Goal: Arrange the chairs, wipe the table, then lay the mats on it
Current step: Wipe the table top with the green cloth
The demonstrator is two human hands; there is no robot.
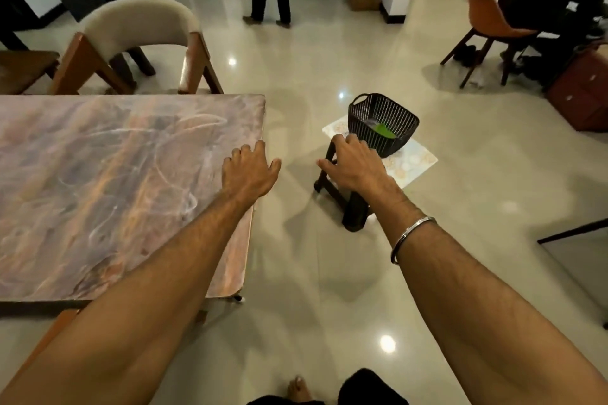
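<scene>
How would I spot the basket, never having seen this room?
Start at the big marbled pink table; right of it stands a low dark wooden stool topped with a pale patterned mat. The black slatted plastic basket sits on that, the only thing holding something bright green.

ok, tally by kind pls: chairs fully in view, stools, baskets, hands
Chairs: 2 (cream-backed chair, orange chair)
Stool: 1
Basket: 1
Hands: 2 (left hand, right hand)
Total: 6
</scene>
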